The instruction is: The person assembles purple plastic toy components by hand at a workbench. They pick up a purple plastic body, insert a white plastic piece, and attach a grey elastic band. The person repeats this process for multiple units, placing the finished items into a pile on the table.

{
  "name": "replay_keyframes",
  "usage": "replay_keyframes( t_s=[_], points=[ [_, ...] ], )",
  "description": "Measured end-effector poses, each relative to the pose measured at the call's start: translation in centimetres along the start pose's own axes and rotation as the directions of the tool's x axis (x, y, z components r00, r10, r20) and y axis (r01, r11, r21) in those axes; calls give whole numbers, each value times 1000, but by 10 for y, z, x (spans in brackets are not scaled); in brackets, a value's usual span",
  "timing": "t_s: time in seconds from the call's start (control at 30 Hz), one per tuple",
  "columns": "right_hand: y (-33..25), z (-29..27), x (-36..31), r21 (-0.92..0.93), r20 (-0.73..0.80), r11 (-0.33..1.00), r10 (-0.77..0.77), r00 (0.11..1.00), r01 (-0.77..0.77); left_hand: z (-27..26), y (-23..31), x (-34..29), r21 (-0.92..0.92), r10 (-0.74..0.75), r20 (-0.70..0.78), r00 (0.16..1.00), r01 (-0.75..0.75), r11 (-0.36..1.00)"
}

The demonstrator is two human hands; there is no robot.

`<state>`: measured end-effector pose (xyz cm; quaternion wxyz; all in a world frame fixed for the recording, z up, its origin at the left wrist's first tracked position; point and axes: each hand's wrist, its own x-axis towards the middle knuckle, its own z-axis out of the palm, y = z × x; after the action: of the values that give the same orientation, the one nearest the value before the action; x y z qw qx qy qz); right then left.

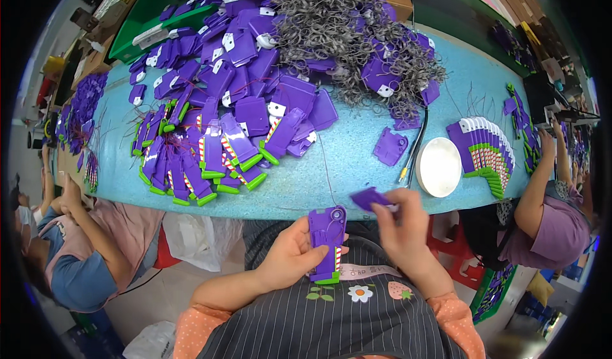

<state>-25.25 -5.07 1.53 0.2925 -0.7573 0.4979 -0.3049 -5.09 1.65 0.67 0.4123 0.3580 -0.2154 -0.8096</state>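
Note:
My left hand (291, 254) grips a purple plastic toy wing part (327, 231) over my lap. Its lower end is green, with a red and white striped strip along one side. A round hole and a ring-like piece show at its top, and a thin wire runs up from there to the table. To the right, my right hand (405, 222) pinches a smaller purple plastic cover (370, 198) just past the table's near edge. The two parts are apart. My right fingers are slightly blurred.
Purple plastic covers (252, 115) lie heaped on the blue table (280, 190), with finished-looking green-tipped parts (191, 168) before them. Behind is a tangle of grey coiled wires (338, 27). At right are a white bowl (438, 168), a black cable (417, 145) and fanned parts (481, 152). People sit on both sides.

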Motion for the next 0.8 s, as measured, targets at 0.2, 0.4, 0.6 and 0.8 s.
replay_keyframes(
  t_s=[0.2, 0.4, 0.6, 0.8],
  points=[
    [-3, -9, 1, 711, 373, 618, 72, 925, -335, 6, -1, 5, 122, -40, 85, 996, 29, 992],
    [-6, 3, 7, 634, 536, 565, 171, 827, -528, 11, -1, 4, 120, -43, 65, 997, 35, 992],
    [-11, 10, 3, 642, 475, 596, 186, 860, -483, 11, 3, 4, 194, -4, 56, 998, -7, 981],
    [-16, 7, -2, 684, 342, 590, 260, 903, -429, 14, 15, 8, 507, 145, 20, 989, -135, 852]
  ],
)
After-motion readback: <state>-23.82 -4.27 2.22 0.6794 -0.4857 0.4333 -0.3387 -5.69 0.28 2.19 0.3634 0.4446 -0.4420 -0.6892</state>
